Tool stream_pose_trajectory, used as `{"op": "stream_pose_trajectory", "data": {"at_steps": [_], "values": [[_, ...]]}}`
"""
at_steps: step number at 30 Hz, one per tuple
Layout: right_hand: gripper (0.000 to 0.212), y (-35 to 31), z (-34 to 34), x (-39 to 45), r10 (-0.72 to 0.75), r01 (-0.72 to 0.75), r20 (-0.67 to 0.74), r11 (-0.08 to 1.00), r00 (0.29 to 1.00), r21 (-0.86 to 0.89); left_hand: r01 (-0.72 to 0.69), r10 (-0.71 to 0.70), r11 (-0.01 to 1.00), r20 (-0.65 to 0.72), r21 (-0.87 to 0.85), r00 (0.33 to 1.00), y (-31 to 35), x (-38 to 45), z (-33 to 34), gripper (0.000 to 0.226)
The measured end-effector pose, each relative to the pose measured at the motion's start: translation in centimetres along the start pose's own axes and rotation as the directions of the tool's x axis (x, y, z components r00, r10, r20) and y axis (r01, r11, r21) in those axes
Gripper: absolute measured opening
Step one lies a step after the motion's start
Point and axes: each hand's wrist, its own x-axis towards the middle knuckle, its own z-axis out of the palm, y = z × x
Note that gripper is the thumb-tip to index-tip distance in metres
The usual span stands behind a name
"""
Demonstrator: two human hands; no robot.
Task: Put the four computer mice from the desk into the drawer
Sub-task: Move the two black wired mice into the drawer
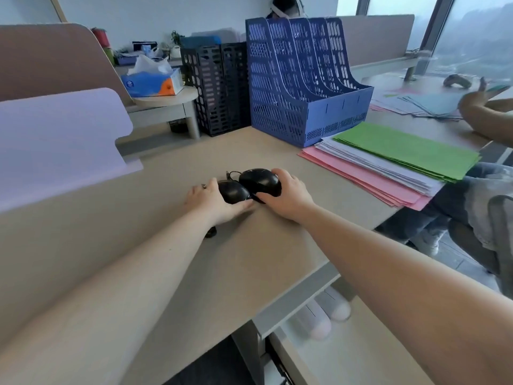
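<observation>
Below my bare forearms, the pale open drawer (347,354) is waiting while I'm curling my left hand (211,201) round the smaller glossy black mouse (233,191) and my right hand (288,195) round the larger black mouse (259,182), both on the beige desk (166,262), fingers partly closed, minding the trailing black cable (231,175).

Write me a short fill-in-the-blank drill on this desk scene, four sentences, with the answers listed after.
1. Each hand, the left hand and the right hand, rests on a ____ computer mouse.
2. The stack of paper beside the blue file rack has a ____ sheet on top.
3. The two mice, left mouse and right mouse, lie ____ each other on the desk.
4. The tissue box sits to the ____ of the black file rack.

Answers: black; green; against; left
</observation>
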Motion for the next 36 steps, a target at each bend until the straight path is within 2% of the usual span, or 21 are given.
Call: {"op": "stream_pose_trajectory", "data": {"at_steps": [6, 8, 11, 18, 26, 32, 36], "values": [[0.076, 0.1, 1.1, 3.1, 0.002, -0.001, 0.013, 0.999, 1.000, -0.037, -0.030, 0.028, 0.999, 0.062, 0.040, 0.998, 0.4, 1.9, 0.0, 0.109], [0.073, 0.0, 1.3, 3.6, -0.009, 0.010, 0.015, 0.998, 1.000, -0.066, -0.044, 0.041, 0.997, 0.062, 0.061, 0.997, 0.5, 2.2, 0.1, 0.115], [0.066, 0.2, 1.5, 3.4, -0.021, 0.020, -0.013, 0.996, 1.000, -0.092, -0.051, 0.046, 0.996, 0.067, 0.075, 0.997, 0.4, 2.5, 0.4, 0.111], [0.049, 0.7, 0.8, 1.7, -0.021, 0.017, -0.080, 0.998, 0.997, -0.058, -0.096, 0.092, 0.993, 0.060, 0.063, 0.994, 1.5, 0.6, 0.9, 0.117], [0.054, 2.5, -2.4, -5.0, 0.028, -0.026, -0.164, 1.000, 0.986, 0.012, -0.203, 0.197, 0.975, 0.072, 0.092, 0.978, 4.1, -5.3, 1.2, 0.102], [0.037, 5.6, -5.7, -13.4, 0.117, -0.063, -0.326, 0.983, 0.938, 0.172, -0.282, 0.275, 0.958, 0.118, 0.045, 0.954, 6.6, -12.2, 1.9, 0.110], [0.042, 8.4, -7.4, -18.8, 0.222, -0.145, -0.351, 0.962, 0.910, 0.232, -0.340, 0.333, 0.940, 0.174, 0.008, 0.927, 8.8, -17.7, 3.2, 0.112]]}}
